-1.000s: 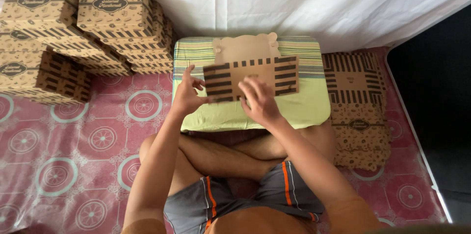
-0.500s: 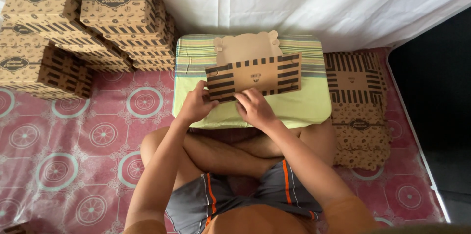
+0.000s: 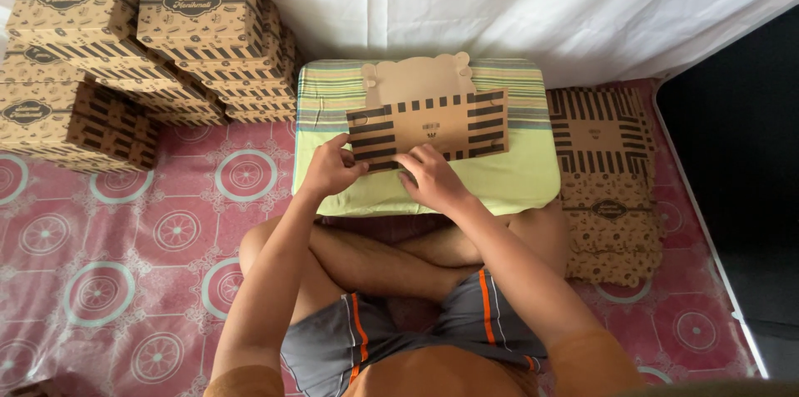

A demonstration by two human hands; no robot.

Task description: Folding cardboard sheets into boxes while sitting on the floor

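Both hands are sliding nearer us along the flat cardboard box blank (image 3: pixel 429 126) lying on the green cushion (image 3: pixel 516 185); our left hand (image 3: pixel 331 171) is pinching its lower corner, our right hand (image 3: pixel 433 181) is pressing fingers curled on its edge.

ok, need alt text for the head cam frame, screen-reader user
Seen from above, a person sitting cross-legged presses the left hand and right hand on the near edge of a flat brown striped cardboard box blank lying on a green striped cushion. Folded boxes are stacked at left, flat blanks piled at right, on a pink patterned mat.
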